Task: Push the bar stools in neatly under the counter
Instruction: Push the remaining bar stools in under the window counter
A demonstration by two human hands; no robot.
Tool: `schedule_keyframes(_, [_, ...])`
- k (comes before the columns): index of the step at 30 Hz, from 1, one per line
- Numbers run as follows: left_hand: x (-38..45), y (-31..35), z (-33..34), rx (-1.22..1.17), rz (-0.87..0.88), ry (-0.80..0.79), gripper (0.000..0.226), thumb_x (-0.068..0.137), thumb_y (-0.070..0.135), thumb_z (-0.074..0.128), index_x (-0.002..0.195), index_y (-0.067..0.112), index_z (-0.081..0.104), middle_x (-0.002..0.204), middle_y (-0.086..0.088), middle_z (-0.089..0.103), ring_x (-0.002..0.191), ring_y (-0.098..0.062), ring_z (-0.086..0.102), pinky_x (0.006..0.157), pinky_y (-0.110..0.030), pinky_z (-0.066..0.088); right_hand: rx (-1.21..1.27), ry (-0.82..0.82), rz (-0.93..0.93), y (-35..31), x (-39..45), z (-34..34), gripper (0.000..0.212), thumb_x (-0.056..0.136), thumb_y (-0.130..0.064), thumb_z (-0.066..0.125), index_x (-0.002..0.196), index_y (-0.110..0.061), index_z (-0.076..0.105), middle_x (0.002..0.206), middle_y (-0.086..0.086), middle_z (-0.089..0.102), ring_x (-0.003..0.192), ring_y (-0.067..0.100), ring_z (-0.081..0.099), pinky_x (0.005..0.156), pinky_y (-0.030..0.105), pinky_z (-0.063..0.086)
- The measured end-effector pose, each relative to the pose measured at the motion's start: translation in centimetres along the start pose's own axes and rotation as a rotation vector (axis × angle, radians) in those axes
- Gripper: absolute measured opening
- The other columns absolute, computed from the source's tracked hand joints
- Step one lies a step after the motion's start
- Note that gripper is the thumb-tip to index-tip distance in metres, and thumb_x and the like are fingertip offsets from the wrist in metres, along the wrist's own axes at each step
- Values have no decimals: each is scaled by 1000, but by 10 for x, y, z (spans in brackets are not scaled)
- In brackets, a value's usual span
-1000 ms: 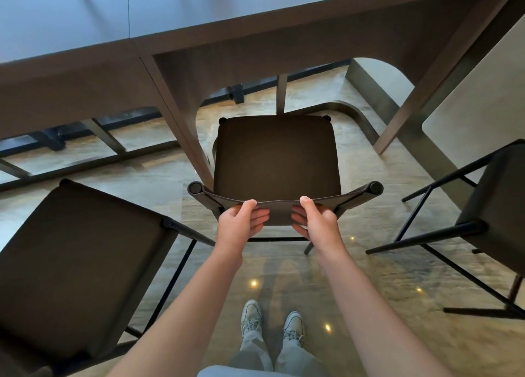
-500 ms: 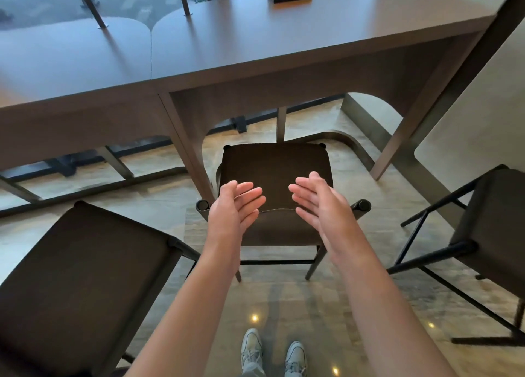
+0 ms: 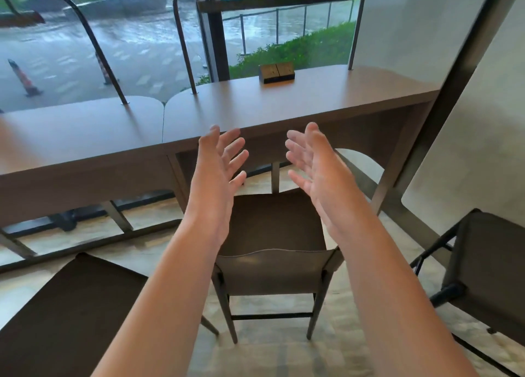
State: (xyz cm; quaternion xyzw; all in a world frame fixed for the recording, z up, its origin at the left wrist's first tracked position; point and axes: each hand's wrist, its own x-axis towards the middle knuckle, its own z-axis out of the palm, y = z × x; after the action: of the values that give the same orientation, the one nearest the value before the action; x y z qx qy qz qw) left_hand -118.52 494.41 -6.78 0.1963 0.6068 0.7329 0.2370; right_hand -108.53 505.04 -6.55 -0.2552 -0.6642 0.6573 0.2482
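A dark brown bar stool (image 3: 272, 226) with a low curved backrest stands straight ahead, its seat front tucked under the edge of the brown counter (image 3: 312, 101). My left hand (image 3: 218, 163) and my right hand (image 3: 315, 160) hover in the air above the stool, palms facing each other, fingers spread and straight, touching nothing. A second stool (image 3: 65, 314) stands at the lower left, out from the counter. A third stool (image 3: 488, 265) stands at the right, also away from the counter.
A small wooden block (image 3: 277, 72) sits on the counter top near the window. Curved metal rails (image 3: 184, 35) rise from the counter. A slanted dark column (image 3: 443, 92) and a pale wall panel close the right side. Stone floor (image 3: 272, 354) lies below.
Both hands let go of the middle stool's backrest, opened, and rose above the stool. The view tilted up, so the counter top and window show.
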Motion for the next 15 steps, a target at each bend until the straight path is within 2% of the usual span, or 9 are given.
schedule_keyframes(4, [-6, 27, 11, 5, 78, -25, 62, 93, 64, 37, 143, 31, 52, 149, 5, 52, 135, -12, 50, 118, -44, 32, 45, -11, -82, -30, 1, -2, 66, 96, -65, 31, 153, -32, 35, 159, -5, 38, 145, 17, 37, 121, 49, 27])
schedule_keyframes(6, [-10, 38, 17, 3, 98, -34, 58, 98, 62, 36, 144, 30, 51, 150, 4, 52, 134, -12, 51, 118, -44, 32, 62, -2, -117, -44, 0, -1, 62, 100, -61, 31, 153, -30, 36, 158, -4, 39, 145, 16, 37, 121, 47, 28])
schedule_keyframes(8, [-15, 50, 22, 5, 124, -35, 55, 104, 57, 27, 145, 29, 50, 152, 3, 50, 135, -14, 50, 119, -45, 31, 61, -5, -147, -55, -5, 0, 61, 101, -59, 31, 153, -29, 36, 158, -3, 40, 144, 15, 38, 121, 46, 29])
schedule_keyframes(15, [-29, 86, 24, -31, 205, 17, 55, 106, 54, 23, 145, 25, 50, 152, 1, 50, 136, -17, 50, 121, -48, 29, 64, -42, -217, -79, -17, 7, 60, 100, -60, 32, 151, -30, 38, 156, -6, 41, 143, 13, 39, 121, 45, 29])
